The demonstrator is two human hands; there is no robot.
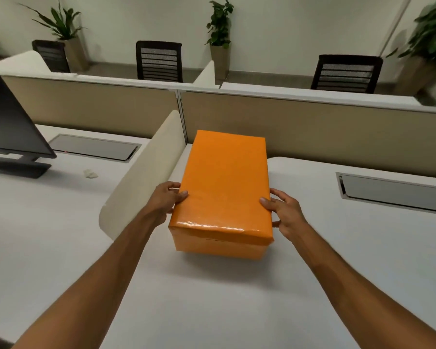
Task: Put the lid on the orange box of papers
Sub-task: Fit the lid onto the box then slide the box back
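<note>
An orange box (219, 248) stands on the white desk (212, 298), with its orange lid (224, 180) sitting over the top. The lid covers the box fully, so the papers inside are hidden. My left hand (168, 199) grips the lid's left edge, thumb on top. On the opposite side, my right hand (283, 210) holds the lid's right edge, thumb resting on the top surface. Both forearms reach in from the bottom of the view.
A curved cream divider (141, 177) rises just left of the box. A beige partition (312, 127) runs behind it. A monitor (10, 127) stands on the left desk. A metal cable hatch (393, 192) lies to the right. Chairs and potted plants stand beyond.
</note>
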